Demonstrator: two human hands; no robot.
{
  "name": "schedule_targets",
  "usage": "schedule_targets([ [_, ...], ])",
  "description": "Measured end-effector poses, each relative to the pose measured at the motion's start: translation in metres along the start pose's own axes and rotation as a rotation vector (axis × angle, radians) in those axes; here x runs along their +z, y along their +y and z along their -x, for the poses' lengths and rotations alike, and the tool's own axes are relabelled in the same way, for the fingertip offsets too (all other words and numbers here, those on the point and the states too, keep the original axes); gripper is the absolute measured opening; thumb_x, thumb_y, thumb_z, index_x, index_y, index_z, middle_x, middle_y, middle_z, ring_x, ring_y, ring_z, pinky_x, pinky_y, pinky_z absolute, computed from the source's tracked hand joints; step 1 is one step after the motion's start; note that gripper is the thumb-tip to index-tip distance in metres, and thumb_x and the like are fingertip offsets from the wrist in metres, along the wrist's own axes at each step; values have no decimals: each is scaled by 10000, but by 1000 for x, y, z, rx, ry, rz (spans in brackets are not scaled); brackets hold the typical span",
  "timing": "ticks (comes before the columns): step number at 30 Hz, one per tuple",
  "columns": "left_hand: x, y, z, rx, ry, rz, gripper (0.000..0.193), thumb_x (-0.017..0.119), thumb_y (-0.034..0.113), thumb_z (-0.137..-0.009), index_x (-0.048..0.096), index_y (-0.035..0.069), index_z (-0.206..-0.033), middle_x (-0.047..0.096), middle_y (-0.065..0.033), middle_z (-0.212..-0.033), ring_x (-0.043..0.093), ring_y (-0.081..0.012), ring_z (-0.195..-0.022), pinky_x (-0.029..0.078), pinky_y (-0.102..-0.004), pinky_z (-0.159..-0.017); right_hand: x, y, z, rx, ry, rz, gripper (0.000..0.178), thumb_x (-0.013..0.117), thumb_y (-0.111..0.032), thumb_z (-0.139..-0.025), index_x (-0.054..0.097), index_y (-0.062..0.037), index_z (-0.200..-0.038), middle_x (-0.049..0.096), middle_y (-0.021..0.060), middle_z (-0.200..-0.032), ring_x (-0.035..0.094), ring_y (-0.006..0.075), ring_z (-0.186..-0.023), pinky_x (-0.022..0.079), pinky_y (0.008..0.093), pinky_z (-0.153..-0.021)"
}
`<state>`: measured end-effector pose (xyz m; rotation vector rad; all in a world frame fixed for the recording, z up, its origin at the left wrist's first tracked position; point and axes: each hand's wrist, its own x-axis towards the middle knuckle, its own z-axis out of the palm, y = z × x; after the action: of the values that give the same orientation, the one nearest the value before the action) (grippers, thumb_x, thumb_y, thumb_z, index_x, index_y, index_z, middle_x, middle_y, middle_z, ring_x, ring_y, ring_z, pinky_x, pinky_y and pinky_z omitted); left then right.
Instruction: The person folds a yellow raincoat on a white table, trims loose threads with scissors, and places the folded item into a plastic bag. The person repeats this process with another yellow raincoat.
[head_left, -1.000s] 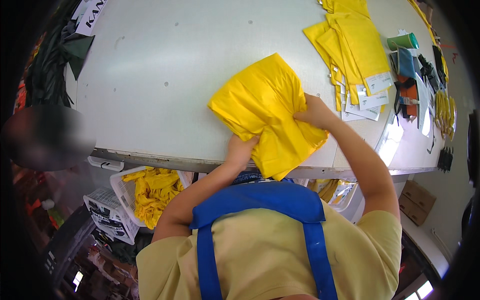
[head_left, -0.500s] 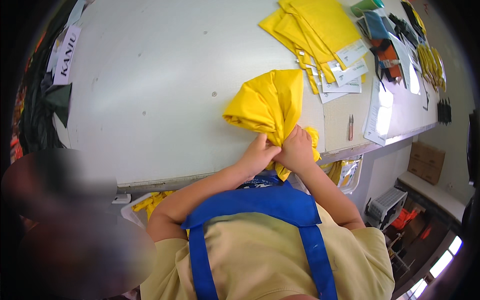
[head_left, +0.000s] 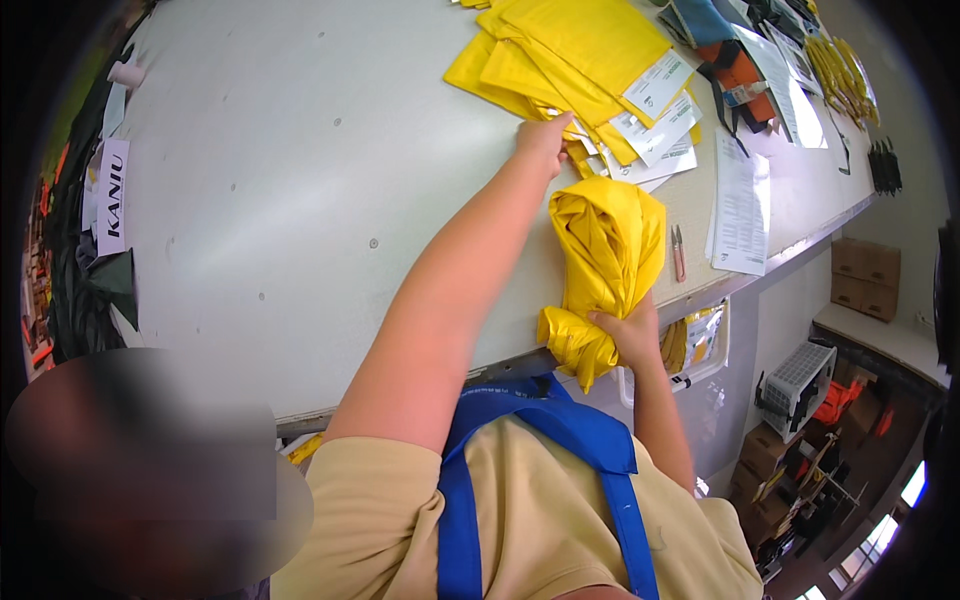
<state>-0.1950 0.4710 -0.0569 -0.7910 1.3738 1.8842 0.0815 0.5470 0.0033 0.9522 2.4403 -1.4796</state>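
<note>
A bunched bundle of shiny yellow fabric stands at the table's front edge, rounded on top, with a loose gathered end hanging over the edge. Around its narrow waist my right hand is closed, thumb toward me. My left hand is stretched across the table to the near edge of a pile of flat yellow pouches. Its fingers are curled in at the pouches' edge, and what they pinch there is hidden. White printed cards stick out from the pouches' right ends.
Small thread snips lie right of the bundle, beside printed sheets. Farther right are an orange and blue pouch and packed yellow items. A white bin sits below the table edge. A lettered sign stands at left.
My left hand has left the bundle and reached forward to the pouch pile. My right hand has shifted the bundle rightward and turned it more upright.
</note>
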Motion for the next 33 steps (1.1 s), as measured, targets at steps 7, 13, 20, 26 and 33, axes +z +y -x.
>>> schedule_targets([
  [7, 13, -8, -57, 352, 178, 69, 289, 600, 2, -806, 521, 39, -1082, 591, -122, -944, 626, -266, -811, 541, -423, -666, 2, 12, -5, -31, -6, -218, 703, 761, -49, -614, 430, 15, -1231, 610, 135, -1127, 586, 228, -1024, 451, 329, -896],
  [13, -176, -7, -19, 501, 119, 0, 240, 524, -19, -839, 473, 25, -1069, 580, -128, -965, 620, -252, -865, 543, -408, -725, -5, 8, 9, -35, -62, -215, 688, 751, -25, -624, 433, 17, -1232, 606, 145, -1142, 582, 225, -1043, 448, 324, -902],
  [20, -344, -61, 144, 252, 358, -95, 251, 518, 48, -901, 448, 26, -1140, 579, -111, -1097, 613, -202, -931, 535, -339, -715, 1, -46, 19, -213, -224, 78, 688, 759, -88, -613, 441, 10, -1215, 631, 175, -1096, 610, 311, -1027, 464, 363, -882],
  [26, -335, -92, 188, 902, 964, -1204, 539, 659, 160, -799, 424, 76, -1277, 525, -121, -1208, 472, -318, -1137, 353, -449, -977, 55, -92, 15, -320, -370, 328, 771, 789, -153, -603, 399, 2, -1250, 622, 206, -1089, 587, 371, -1034, 464, 393, -875],
  [33, -336, -72, 159, 1014, 405, -1549, 355, 577, 80, -766, 567, 118, -1119, 523, -87, -895, 530, -276, -880, 443, -377, -763, 78, -83, 10, -308, -405, 547, 744, 793, -183, -611, 409, -5, -1223, 619, 220, -1086, 580, 387, -1032, 468, 409, -863],
])
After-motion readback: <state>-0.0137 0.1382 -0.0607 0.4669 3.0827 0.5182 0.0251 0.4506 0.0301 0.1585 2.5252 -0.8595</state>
